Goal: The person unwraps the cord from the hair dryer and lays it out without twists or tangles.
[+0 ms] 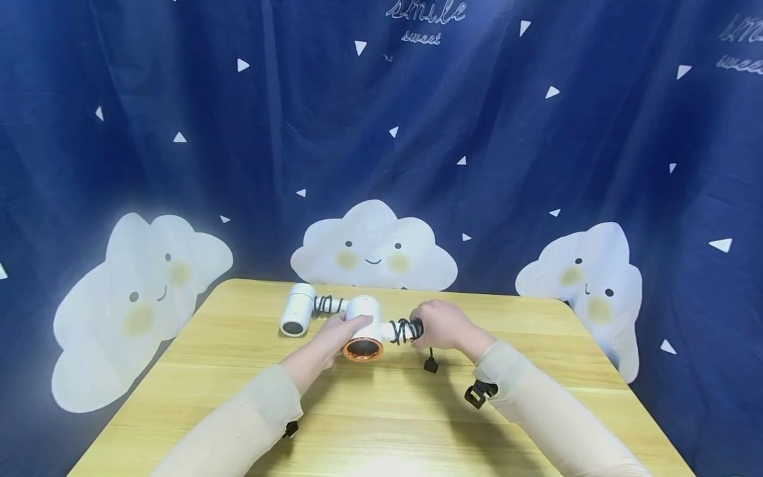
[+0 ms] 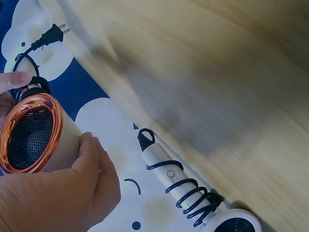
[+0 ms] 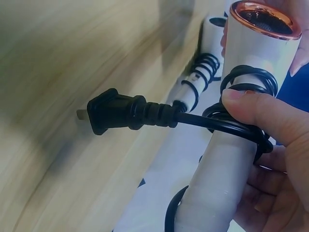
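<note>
High on the dark blue fabric curtain, white cursive lettering reads "smile", "sweet" beneath, repeated, cropped, far right!

- Head view: the right hand covers the end of the handle on the held dryer!
- Left wrist: bottom edge slices the second dryer!
- Right wrist: the left hand gets clipped by the frame!
</note>
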